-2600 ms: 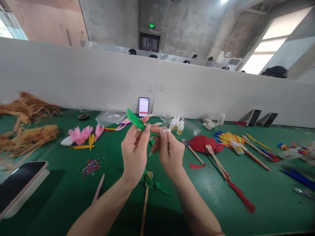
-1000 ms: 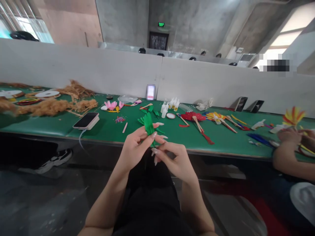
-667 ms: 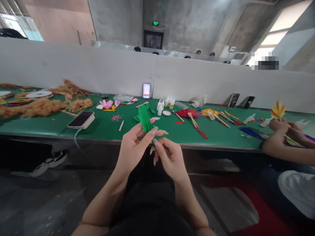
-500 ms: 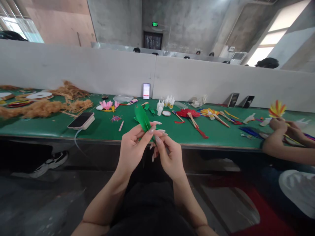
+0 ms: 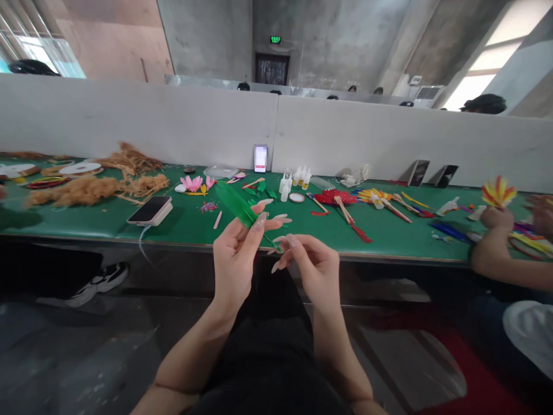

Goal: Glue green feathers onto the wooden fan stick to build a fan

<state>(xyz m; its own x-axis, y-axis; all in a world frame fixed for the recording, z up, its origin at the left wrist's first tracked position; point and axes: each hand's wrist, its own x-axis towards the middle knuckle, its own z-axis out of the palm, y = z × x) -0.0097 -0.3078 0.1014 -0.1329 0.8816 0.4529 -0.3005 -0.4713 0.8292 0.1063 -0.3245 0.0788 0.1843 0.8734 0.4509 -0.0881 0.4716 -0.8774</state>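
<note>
A green feather (image 5: 235, 204) slants up to the left from my left hand (image 5: 237, 253), its shaft pinched between thumb and fingers. The thin lower end of the shaft points down to the right, towards my right hand (image 5: 311, 262). My right thumb and forefinger are pressed together beside that tip; whatever they hold is too small to make out. Beyond the hands, green leafy pieces (image 5: 270, 193) lie on the green table (image 5: 194, 225), close to white squeeze bottles (image 5: 285, 187) and a small round dish (image 5: 296, 197).
Left are a phone on a white block (image 5: 151, 211), its cable, tan fibre (image 5: 82, 190) and pink petals (image 5: 193, 184). A red feather fan (image 5: 336, 197) lies right of centre. At far right a person's hand (image 5: 496, 219) holds a yellow-red feather bundle (image 5: 499, 193).
My hands have moved apart, the right one shifting to the right. The feather has tilted further left and more of its shaft shows. The whole view has shifted slightly.
</note>
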